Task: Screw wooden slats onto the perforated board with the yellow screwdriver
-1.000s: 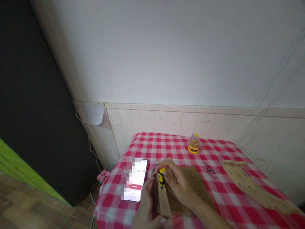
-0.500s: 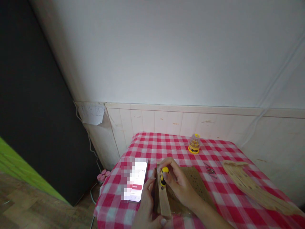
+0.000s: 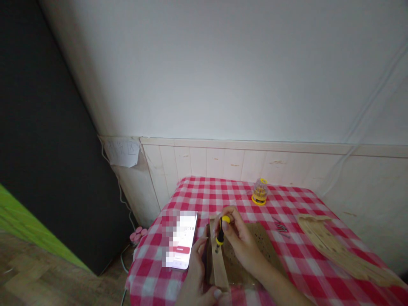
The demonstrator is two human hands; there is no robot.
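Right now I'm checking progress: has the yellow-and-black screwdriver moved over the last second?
Yes. The screwdriver in the right hand has tilted: its yellow cap moved right, away from the phone, while its tip stays on the wooden strip.

Wood strip looking matt, bare; tablecloth reading as woven cloth; screwdriver showing glossy plastic; phone glaring glassy.
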